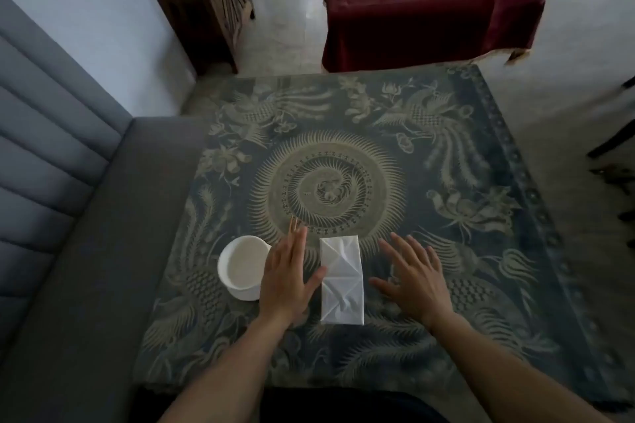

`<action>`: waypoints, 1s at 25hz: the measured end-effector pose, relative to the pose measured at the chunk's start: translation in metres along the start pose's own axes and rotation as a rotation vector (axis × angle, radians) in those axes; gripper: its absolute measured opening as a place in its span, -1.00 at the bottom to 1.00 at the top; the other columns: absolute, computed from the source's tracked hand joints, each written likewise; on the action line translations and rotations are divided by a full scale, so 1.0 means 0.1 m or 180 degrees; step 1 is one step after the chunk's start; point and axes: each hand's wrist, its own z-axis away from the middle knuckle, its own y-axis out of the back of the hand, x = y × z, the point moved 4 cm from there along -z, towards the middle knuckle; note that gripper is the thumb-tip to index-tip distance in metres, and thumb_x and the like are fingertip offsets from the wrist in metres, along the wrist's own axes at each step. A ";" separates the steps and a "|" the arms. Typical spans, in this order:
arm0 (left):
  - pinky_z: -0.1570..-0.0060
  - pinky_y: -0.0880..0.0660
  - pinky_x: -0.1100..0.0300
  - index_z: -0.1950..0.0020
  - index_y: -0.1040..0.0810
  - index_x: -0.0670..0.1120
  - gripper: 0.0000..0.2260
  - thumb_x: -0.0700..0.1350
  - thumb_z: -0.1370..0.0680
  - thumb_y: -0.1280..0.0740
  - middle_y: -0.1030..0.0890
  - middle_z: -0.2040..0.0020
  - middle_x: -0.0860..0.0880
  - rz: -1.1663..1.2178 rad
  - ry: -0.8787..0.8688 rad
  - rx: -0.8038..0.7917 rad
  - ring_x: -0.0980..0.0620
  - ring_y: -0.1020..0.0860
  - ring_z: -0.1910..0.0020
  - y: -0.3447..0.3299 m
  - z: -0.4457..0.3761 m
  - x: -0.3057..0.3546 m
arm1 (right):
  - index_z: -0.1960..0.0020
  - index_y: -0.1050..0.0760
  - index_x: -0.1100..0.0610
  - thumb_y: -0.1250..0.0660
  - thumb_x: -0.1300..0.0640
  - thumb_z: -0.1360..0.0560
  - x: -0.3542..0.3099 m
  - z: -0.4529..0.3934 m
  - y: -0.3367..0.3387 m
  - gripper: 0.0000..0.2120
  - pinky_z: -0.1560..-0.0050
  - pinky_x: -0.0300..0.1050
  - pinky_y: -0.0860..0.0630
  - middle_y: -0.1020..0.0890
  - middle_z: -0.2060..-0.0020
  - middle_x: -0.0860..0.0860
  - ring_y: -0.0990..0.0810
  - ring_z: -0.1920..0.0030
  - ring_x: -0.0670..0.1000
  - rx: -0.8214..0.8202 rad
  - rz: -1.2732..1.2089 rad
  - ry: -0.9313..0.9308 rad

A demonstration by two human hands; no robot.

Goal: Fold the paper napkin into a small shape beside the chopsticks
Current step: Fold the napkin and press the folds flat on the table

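A white paper napkin (341, 280) lies flat on the patterned tablecloth as a long upright rectangle with diagonal creases. My left hand (288, 280) rests flat just left of it, fingers spread, its thumb tip touching the napkin's left edge. My right hand (412, 275) lies flat and open to the right of the napkin, a small gap away. Only the wooden tips of the chopsticks (293, 226) show above my left fingers; the rest is hidden under that hand.
A white bowl (244, 266) stands left of my left hand. The dark patterned tablecloth (446, 182) covers the table. A grey sofa (68, 216) runs along the left. A red-draped table (429, 3) stands beyond, past the far edge.
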 end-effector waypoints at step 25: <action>0.26 -0.39 0.17 0.04 -0.63 0.00 -0.91 -0.01 -0.54 -0.39 -0.61 0.03 0.04 0.0300 0.1212 -0.0616 0.00 -0.58 0.09 -0.63 -0.86 -0.20 | -0.45 -0.36 -0.03 -0.43 -0.18 -0.44 -0.22 -0.53 -0.48 -0.35 -0.41 0.28 -0.17 -0.37 -0.44 0.05 -0.23 -0.46 0.18 -0.0361 -0.0015 -0.0155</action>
